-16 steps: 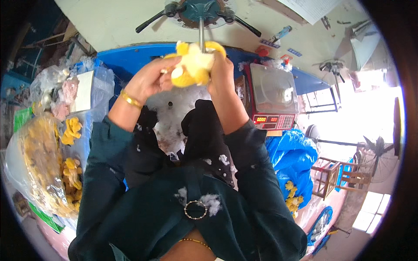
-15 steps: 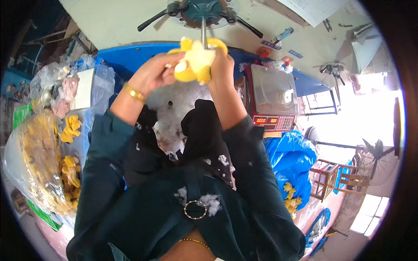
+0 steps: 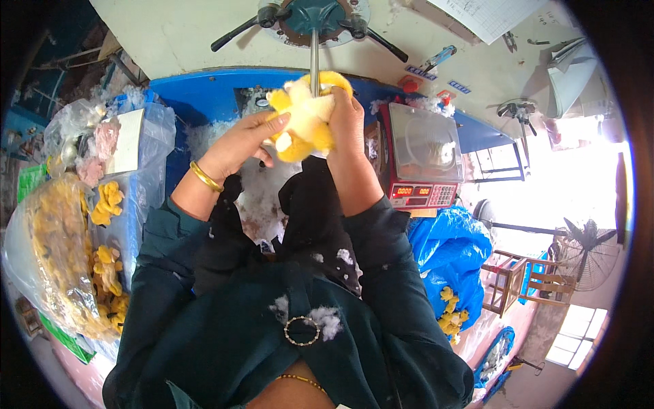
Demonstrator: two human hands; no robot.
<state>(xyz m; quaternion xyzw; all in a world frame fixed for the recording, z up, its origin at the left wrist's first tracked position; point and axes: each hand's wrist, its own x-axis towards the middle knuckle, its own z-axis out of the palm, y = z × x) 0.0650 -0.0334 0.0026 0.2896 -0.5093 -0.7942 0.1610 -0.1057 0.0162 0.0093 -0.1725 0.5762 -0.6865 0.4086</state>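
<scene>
A yellow and cream plush toy (image 3: 308, 121) hangs on the thin metal tube (image 3: 315, 61) that juts from a green machine fitting (image 3: 313, 20). My left hand (image 3: 246, 142) pinches the toy's left edge, thumb on top. Around its right side my right hand (image 3: 346, 126) is closed, with the fingers partly hidden behind the plush. The tube's tip is hidden at the toy. White stuffing fluff (image 3: 255, 204) lies below, between my legs.
A red scale (image 3: 422, 157) with a clear pan stands to the right, above a blue plastic bag (image 3: 446, 238). At left, a clear bag (image 3: 51, 252) holds several yellow plush pieces. Black handles (image 3: 235, 35) flank the fitting. A utility knife (image 3: 439, 58) lies on the table.
Both hands have drawn the plush toy down along the tube, toward me, so more of the tube shows. The toy has tilted slightly.
</scene>
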